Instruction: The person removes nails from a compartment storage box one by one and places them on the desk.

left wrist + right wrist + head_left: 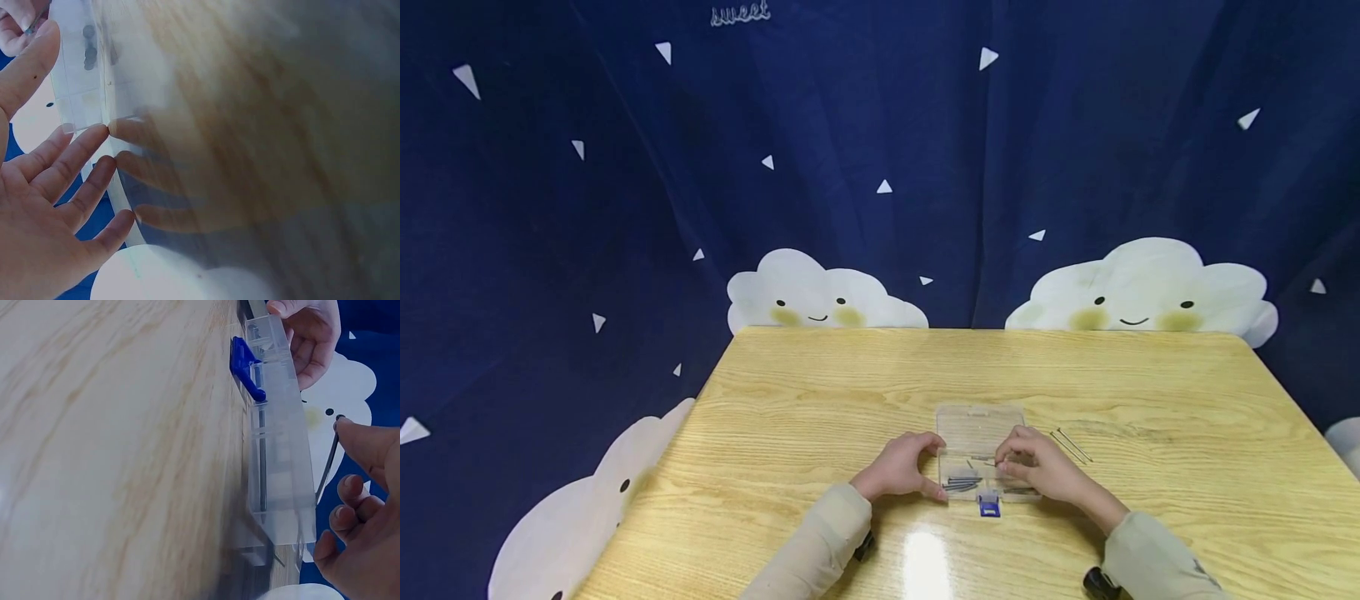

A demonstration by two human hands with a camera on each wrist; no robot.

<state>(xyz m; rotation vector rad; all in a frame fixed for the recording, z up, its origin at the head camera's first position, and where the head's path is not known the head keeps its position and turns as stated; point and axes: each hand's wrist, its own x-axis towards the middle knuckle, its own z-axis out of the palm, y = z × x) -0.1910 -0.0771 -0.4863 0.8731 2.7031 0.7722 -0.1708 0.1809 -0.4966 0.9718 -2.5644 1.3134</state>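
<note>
A clear plastic box (981, 412) with compartments lies on the table, its lid folded back and its blue latch (989, 506) at the front. Several dark nails (961, 482) lie in its left part. My left hand (904, 467) rests at the box's left end, thumb at the front corner and index finger farther back. In the left wrist view its fingers (84, 200) are straight and spread. Over the box's right part, my right hand (1041, 467) pinches a thin nail (328, 464) between thumb and fingertips. A long nail (262, 462) lies along the front compartment.
To the right of the box, 2 loose nails (1072, 446) lie on the wooden table (820, 383). Behind the table hangs a dark blue curtain (865, 108) with white clouds and triangles. Each wrist has a black device near the sleeve.
</note>
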